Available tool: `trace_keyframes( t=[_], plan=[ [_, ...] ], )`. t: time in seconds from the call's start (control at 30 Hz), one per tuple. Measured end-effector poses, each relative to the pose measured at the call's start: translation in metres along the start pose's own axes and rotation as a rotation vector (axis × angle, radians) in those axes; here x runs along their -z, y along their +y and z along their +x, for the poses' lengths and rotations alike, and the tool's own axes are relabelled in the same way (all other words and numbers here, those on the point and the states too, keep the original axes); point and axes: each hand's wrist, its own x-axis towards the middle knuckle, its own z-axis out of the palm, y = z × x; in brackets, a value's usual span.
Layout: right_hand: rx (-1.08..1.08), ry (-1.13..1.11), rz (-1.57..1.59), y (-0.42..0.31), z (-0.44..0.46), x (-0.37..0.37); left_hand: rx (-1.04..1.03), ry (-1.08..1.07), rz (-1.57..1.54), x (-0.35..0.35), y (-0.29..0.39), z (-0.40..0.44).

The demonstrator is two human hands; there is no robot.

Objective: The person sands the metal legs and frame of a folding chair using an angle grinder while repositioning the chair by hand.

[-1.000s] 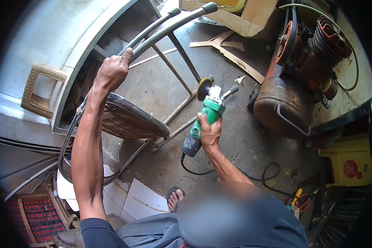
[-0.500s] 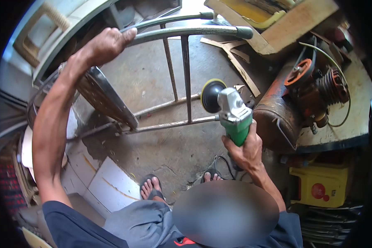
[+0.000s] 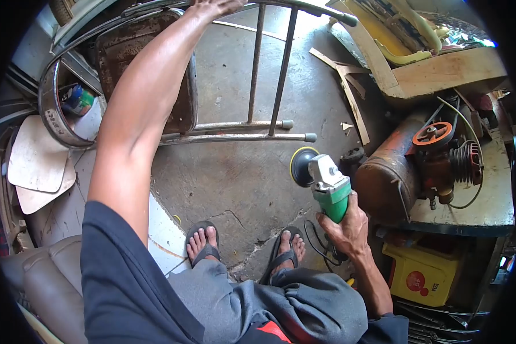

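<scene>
At the top edge of the view, my left hand (image 3: 217,8) is closed over the upper tube of a metal chair frame (image 3: 283,69); its fingers are partly cut off. The chair lies tipped over on the floor, its rusty seat pan (image 3: 137,49) partly behind my left forearm. My right hand (image 3: 348,227) grips the green body of an angle grinder (image 3: 330,186). A black round pad with a yellow rim (image 3: 303,166) is fitted to the grinder's head. This pad sits just below the capped leg ends, apart from them.
An air compressor (image 3: 390,178) with an orange pulley stands at the right, above a yellow crate (image 3: 421,272). Wooden pieces (image 3: 350,94) lie on the floor beyond. Pale boards (image 3: 37,155) and a brown cushioned seat (image 3: 54,281) are at the left. A black cord (image 3: 321,243) lies near my right foot.
My left hand has moved up and away with the chair, which has turned so its seat pan faces me more. The grinder stays in my right hand, now farther from the chair's legs.
</scene>
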Motion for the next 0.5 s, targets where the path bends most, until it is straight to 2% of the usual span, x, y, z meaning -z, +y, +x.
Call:
trace_keyframes(
  t=[0.07, 0.13, 0.17, 0.23, 0.5],
  plan=[
    [0.012, -0.022, -0.068, 0.004, 0.001, 0.000, -0.062, -0.021, -0.032, 0.002, -0.002, -0.005],
    [0.004, -0.036, -0.080, 0.006, 0.001, 0.005, 0.087, -0.069, -0.128, -0.010, -0.004, 0.006],
    [-0.009, -0.054, -0.092, 0.008, -0.002, 0.007, 0.057, 0.043, -0.162, -0.019, -0.006, 0.005],
    [-0.045, -0.094, -0.100, 0.010, -0.004, 0.011, 0.084, 0.040, -0.179, -0.032, -0.012, 0.009],
    [-0.048, -0.202, -0.125, 0.014, -0.008, 0.027, 0.062, -0.071, -0.152, -0.009, -0.006, 0.001]
  ],
)
